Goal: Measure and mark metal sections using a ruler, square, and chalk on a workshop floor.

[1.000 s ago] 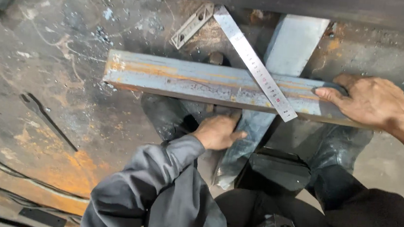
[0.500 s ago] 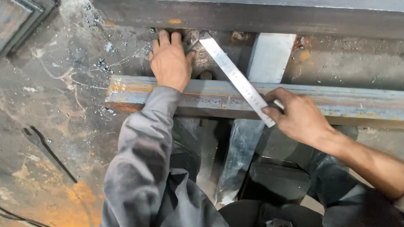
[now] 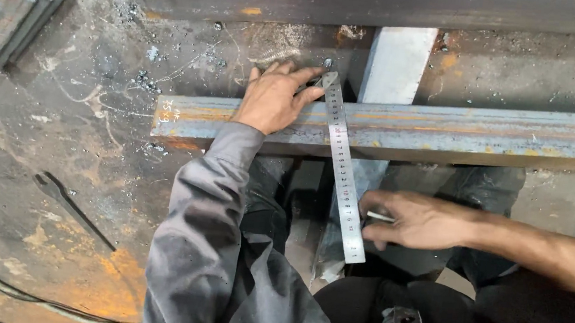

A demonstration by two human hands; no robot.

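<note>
A long rusty steel bar (image 3: pixel 487 135) lies across the view from left to right. A steel square with a graduated blade (image 3: pixel 342 167) lies over the bar, its blade running toward me. My left hand (image 3: pixel 272 100) presses flat on the bar, with its fingertips on the far end of the square. My right hand (image 3: pixel 422 223) sits beside the near end of the blade, fingers closed on a small pale marking stick (image 3: pixel 380 217). The square's short arm is hidden under my left hand.
A heavy steel beam (image 3: pixel 352 3) runs along the top. A pale steel piece (image 3: pixel 395 63) passes under the bar. Stacked plates (image 3: pixel 8 1) sit at the top left. A dark thin tool (image 3: pixel 65 203) and a cable (image 3: pixel 8 289) lie on the rusty floor.
The square has swung from a diagonal to straight across the bar. My left hand shifted onto its far end. My right hand came off the bar and down to the blade's near end.
</note>
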